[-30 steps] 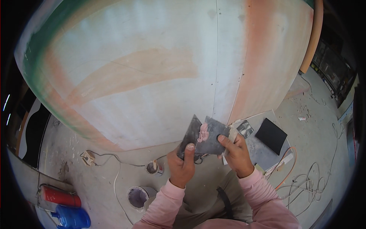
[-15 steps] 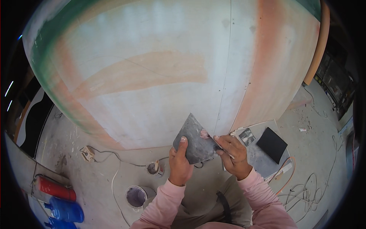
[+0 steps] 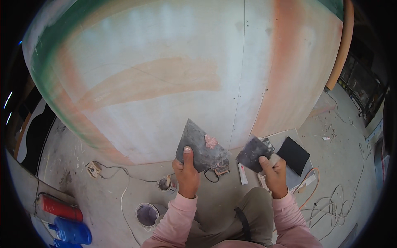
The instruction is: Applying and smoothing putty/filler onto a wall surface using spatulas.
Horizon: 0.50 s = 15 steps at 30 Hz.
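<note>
Gripping a plate (image 3: pixel 201 154) by its lower-left edge, thumb on top, the left hand (image 3: pixel 187 175) is closed. Pink putty (image 3: pixel 211 141) sits on the plate, right of that thumb. Just beside the plate, the right hand (image 3: pixel 275 173) pinches a smaller spreader (image 3: pixel 252 153); a black sheet (image 3: pixel 294 155) lies farther right.

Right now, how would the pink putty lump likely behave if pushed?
The pink putty lump probably squashes, given its soft-looking, uneven folds. Its lopsided shape makes rolling unlikely. It may smear, as the dark plate in the left hand looks streaked.
</note>
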Each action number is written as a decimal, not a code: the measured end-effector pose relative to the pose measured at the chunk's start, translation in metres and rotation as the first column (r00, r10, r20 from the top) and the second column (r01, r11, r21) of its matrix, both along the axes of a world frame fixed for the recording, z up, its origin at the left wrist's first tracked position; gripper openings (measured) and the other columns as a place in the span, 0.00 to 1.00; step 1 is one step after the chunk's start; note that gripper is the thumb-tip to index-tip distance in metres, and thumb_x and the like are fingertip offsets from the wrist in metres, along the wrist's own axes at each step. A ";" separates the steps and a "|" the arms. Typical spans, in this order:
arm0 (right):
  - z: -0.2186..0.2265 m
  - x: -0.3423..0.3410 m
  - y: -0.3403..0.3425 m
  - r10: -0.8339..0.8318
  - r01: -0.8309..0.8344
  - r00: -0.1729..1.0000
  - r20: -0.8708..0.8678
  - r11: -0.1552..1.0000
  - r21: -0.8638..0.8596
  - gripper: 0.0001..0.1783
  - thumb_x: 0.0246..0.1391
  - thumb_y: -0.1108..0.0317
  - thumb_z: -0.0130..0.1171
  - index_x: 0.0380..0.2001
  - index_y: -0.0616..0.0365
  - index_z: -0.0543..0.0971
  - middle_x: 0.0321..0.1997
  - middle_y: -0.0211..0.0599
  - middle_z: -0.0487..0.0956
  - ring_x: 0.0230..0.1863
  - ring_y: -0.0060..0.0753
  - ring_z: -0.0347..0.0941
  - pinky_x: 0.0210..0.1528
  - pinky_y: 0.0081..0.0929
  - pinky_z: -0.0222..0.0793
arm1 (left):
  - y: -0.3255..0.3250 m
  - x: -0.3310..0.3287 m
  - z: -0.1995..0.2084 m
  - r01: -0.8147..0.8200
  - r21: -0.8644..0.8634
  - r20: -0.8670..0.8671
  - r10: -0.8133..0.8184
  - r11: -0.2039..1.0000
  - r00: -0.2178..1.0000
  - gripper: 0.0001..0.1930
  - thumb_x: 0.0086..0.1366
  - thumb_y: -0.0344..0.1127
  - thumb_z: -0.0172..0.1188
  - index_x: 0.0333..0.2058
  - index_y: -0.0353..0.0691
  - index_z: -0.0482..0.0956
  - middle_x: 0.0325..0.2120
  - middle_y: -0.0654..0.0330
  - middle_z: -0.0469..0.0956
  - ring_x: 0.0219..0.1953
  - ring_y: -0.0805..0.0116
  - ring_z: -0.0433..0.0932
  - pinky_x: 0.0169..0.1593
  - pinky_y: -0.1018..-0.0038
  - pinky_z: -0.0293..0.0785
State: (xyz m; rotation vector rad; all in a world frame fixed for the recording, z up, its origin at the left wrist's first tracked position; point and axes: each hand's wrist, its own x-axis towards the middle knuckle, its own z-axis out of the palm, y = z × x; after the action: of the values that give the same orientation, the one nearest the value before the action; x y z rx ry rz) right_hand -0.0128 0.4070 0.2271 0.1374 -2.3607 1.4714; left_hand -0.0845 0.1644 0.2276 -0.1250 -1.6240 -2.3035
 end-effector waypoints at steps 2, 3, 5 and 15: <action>-0.003 0.002 -0.016 0.087 -0.059 0.996 0.017 0.800 -0.596 0.13 0.64 0.69 0.57 0.44 0.67 0.81 0.34 0.29 0.81 0.35 0.20 0.74 0.38 0.21 0.69 | 0.010 0.005 0.005 -0.010 -0.021 -0.023 0.010 1.000 1.000 0.17 0.73 0.46 0.56 0.34 0.35 0.78 0.28 0.71 0.74 0.31 0.82 0.67 0.35 0.80 0.64; -0.001 0.001 -0.028 0.121 -0.105 0.993 -0.011 0.807 -0.581 0.13 0.64 0.68 0.58 0.44 0.67 0.81 0.40 0.28 0.82 0.38 0.19 0.75 0.42 0.20 0.71 | 0.015 0.007 0.008 -0.024 -0.041 -0.045 0.022 0.999 0.999 0.19 0.73 0.46 0.57 0.30 0.36 0.77 0.25 0.73 0.72 0.29 0.83 0.63 0.32 0.80 0.61; -0.002 -0.007 -0.045 0.101 -0.059 0.994 0.031 0.773 -0.631 0.13 0.63 0.68 0.58 0.45 0.67 0.81 0.40 0.28 0.82 0.39 0.18 0.75 0.43 0.20 0.71 | 0.013 0.013 0.007 0.009 -0.114 -0.070 -0.017 0.993 0.997 0.19 0.74 0.47 0.56 0.32 0.35 0.78 0.26 0.72 0.74 0.29 0.82 0.65 0.32 0.79 0.62; 0.027 -0.037 -0.047 0.014 -0.058 0.998 -0.063 0.625 -0.779 0.12 0.64 0.67 0.57 0.41 0.66 0.81 0.37 0.27 0.80 0.37 0.16 0.72 0.41 0.20 0.69 | 0.022 0.022 0.000 0.106 -0.410 -0.115 -0.167 0.906 0.979 0.22 0.73 0.46 0.55 0.26 0.31 0.73 0.17 0.70 0.66 0.22 0.80 0.59 0.24 0.74 0.55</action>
State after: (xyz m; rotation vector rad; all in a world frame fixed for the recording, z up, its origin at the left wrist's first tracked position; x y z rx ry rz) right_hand -0.0501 0.3596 0.2537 -0.0080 -1.4635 2.3356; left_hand -0.0622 0.1866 0.2277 -0.5069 -2.0425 -1.9620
